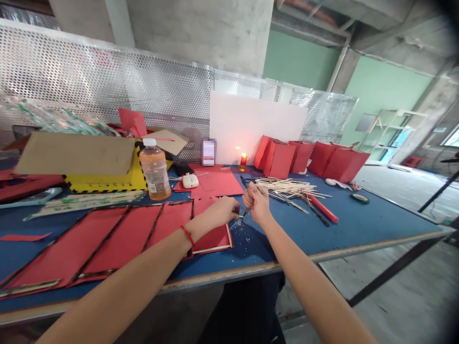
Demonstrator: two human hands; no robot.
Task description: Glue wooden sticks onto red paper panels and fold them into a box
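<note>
My left hand, with a red string bracelet at the wrist, is pinched on a short pale stick over the table. My right hand is a fist around a slim dark tool, which looks like a craft knife. Its lower end points down at the stick; the exact kind is hard to make out. Pale crumbs lie below both hands. Under my left forearm stretches a red paper panel framed with dark-edged strips and pale sticks.
A lit red candle burns behind my hands. Loose sticks and a red-handled tool lie to the right, with red paper boxes behind. A drink bottle, a white case and a cardboard box stand left.
</note>
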